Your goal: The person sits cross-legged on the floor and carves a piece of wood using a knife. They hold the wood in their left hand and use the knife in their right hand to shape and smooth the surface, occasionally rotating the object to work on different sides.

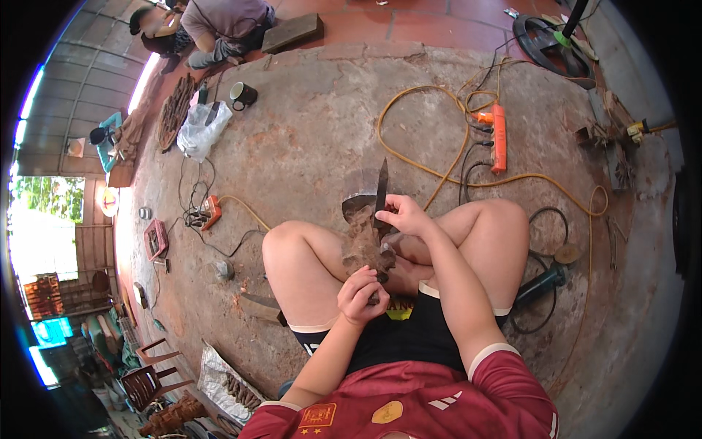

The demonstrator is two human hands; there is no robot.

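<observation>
Your left hand (360, 295), at centre frame, is closed around the lower end of a rough wood piece (365, 245) resting between your crossed legs. Your right hand (404, 214), just above, grips a dark blade (381, 186) pointing up, its lower part against the wood. An orange power strip (499, 137) lies upper right.

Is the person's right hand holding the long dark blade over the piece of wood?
Yes, the right hand grips the long dark blade above the wood piece, which the left hand steadies.
</observation>
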